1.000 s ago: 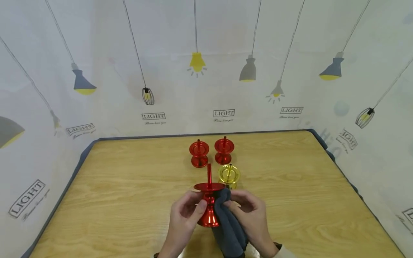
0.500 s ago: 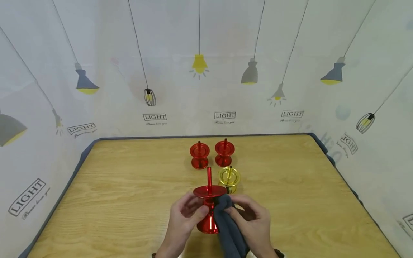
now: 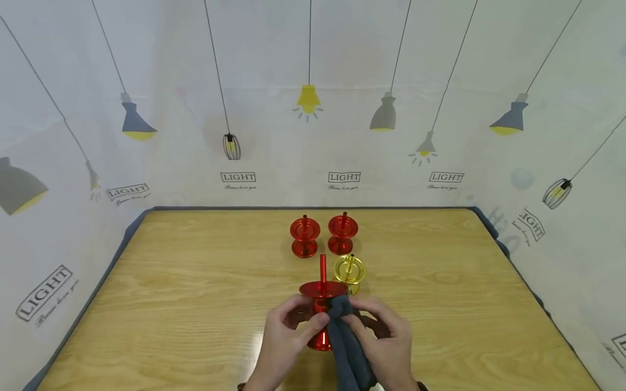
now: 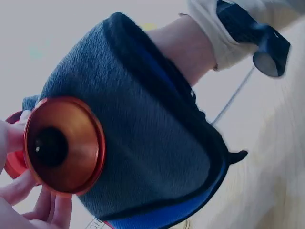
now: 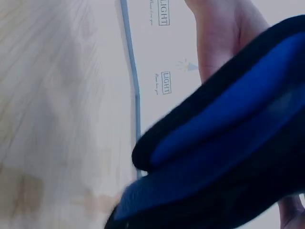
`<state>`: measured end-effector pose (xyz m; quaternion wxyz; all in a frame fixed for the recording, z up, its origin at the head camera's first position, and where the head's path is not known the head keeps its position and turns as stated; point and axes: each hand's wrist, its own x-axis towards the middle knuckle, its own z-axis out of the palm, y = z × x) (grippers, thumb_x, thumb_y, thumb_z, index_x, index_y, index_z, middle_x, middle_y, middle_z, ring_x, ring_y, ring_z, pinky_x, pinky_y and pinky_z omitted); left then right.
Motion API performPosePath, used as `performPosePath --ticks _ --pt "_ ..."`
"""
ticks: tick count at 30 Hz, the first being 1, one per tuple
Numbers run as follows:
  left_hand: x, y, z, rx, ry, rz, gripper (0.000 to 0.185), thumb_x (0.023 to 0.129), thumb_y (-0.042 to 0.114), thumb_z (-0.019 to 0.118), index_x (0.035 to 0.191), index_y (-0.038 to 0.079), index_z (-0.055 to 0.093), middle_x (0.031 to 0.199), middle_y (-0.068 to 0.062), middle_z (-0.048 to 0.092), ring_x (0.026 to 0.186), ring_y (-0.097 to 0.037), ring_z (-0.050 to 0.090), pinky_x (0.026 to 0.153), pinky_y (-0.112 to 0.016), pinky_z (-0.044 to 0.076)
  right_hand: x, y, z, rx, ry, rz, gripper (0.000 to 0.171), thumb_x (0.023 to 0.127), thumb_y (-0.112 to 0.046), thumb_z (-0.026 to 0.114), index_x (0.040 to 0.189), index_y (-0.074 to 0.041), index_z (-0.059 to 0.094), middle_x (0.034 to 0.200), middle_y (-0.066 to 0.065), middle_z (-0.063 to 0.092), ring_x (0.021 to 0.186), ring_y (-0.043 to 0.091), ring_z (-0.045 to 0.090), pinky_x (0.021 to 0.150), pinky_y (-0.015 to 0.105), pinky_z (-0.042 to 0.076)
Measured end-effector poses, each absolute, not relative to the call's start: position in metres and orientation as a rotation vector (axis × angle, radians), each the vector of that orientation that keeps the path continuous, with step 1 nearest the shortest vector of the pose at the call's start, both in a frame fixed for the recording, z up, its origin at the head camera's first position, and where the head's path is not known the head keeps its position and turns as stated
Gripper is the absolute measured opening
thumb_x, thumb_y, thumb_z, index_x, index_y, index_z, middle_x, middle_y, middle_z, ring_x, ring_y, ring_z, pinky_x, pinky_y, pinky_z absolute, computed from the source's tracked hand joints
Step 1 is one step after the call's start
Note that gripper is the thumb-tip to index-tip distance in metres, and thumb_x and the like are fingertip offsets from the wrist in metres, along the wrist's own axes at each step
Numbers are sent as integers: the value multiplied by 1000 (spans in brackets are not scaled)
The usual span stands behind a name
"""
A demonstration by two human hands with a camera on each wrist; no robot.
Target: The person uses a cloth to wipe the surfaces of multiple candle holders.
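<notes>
Low centre of the head view: my left hand (image 3: 286, 339) grips the upright red candlestick (image 3: 321, 304) by its stem, spike pointing up; my right hand (image 3: 386, 339) presses the grey cloth (image 3: 344, 342) against its right side.

1. Three red candle holders: one (image 3: 321, 304) in the hands, two (image 3: 305, 237) (image 3: 342, 234) standing behind.
2. One gold candle holder (image 3: 349, 269).
3. One grey cloth (image 3: 344, 347).
4. One wooden table (image 3: 195, 293).
</notes>
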<state>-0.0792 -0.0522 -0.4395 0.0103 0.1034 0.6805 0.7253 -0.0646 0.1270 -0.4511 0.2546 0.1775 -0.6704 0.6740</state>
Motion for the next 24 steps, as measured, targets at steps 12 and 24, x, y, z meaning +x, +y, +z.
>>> performPosePath --ticks 12,24 --pt "-79 -58 -440 371 2072 2254 19 96 9 69 113 0 72 110 -15 72 98 -14 68 87 -27 56 -69 132 -454 329 -1768 2116 29 84 21 67 109 8 69 103 2 76 94 14 75 75 24 60" --pt "-82 -52 -432 233 2159 2178 28 87 14 81 112 6 74 100 -11 75 86 -12 70 84 -25 57 -66 131 -452 593 -1764 1741 40 77 25 71 111 3 71 109 7 74 102 12 71 78 25 60"
